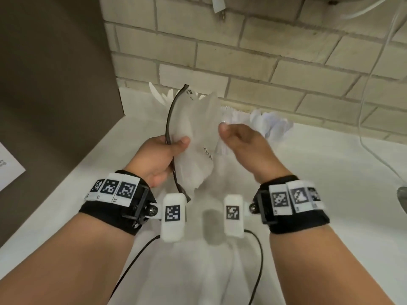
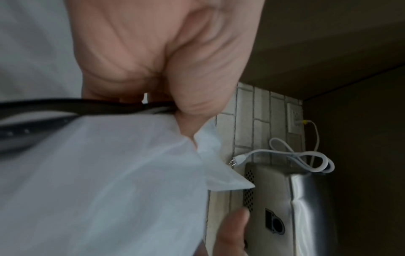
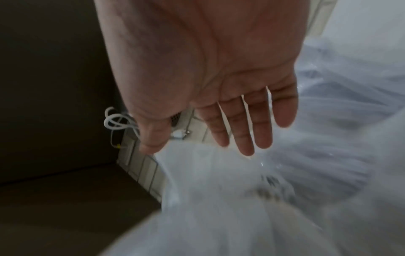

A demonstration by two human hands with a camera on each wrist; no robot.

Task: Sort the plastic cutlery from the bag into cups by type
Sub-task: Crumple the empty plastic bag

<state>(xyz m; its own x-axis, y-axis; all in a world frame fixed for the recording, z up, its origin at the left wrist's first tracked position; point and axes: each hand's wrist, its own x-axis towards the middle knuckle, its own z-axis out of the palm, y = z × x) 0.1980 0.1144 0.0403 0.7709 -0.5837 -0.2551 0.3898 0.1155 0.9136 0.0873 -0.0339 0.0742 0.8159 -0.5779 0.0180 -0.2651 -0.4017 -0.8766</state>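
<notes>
My left hand [image 1: 164,154] grips a translucent plastic bag [image 1: 196,133] by its dark zip edge [image 1: 169,122] and holds it up above the white counter [image 1: 330,194]. In the left wrist view the curled fingers [image 2: 197,97] pinch the bag [image 2: 109,173] and its dark strip [image 2: 65,105]. My right hand [image 1: 240,139] hovers just right of the bag, fingers straight and relaxed, holding nothing; the right wrist view shows its open palm [image 3: 219,86] above the blurred bag [image 3: 219,190]. White plastic cutlery [image 1: 160,93] stands up behind the bag, and more white cutlery [image 1: 273,124] shows at the right near the wall. What they stand in is hidden.
A brick-tile wall [image 1: 264,62] runs along the back. A dark cabinet side [image 1: 55,84] closes off the left. A white cable [image 1: 370,128] hangs down at the right, near a metal object [image 1: 403,197] at the edge. A steel appliance [image 2: 295,207] with a coiled white cord [image 2: 306,155] stands by the wall.
</notes>
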